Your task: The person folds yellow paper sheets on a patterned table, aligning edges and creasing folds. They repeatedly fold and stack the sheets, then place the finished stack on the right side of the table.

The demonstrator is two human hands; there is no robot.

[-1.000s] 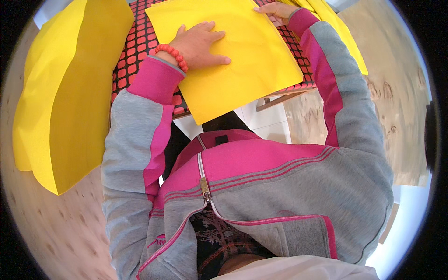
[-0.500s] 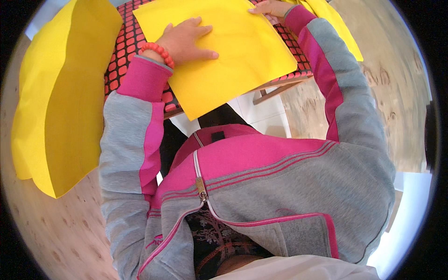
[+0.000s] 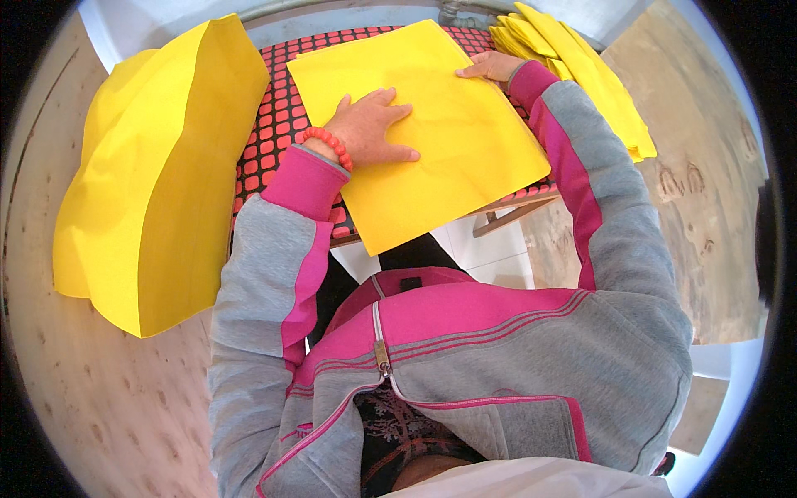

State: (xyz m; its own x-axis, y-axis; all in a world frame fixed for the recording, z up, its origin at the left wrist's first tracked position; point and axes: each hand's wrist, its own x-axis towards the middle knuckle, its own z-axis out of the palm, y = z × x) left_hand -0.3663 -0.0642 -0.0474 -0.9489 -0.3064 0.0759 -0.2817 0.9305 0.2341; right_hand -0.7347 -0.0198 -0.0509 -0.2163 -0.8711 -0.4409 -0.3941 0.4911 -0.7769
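A stack of flat yellow felt-like sheets point(image 3: 448, 158) lies on a table covered with a red-and-black patterned cloth point(image 3: 278, 116). Its near corner sticks out past the table's front edge. My left hand point(image 3: 369, 126), with a red bead bracelet at the wrist, presses flat on the top sheet, fingers spread. At the stack's right edge my right hand point(image 3: 496, 66) pinches the yellow sheets, thumb on top. How many layers it grips is hidden.
A large yellow sheet point(image 3: 158, 183) drapes over the left side, partly folded. More folded yellow pieces point(image 3: 573, 66) are heaped at the back right, hanging over a wooden board point(image 3: 681, 166). A pale pipe point(image 3: 324, 29) runs behind the table.
The whole scene has shifted down and a little right in the view, showing more of the table's far side. Both hands keep about the same places on the yellow stack.
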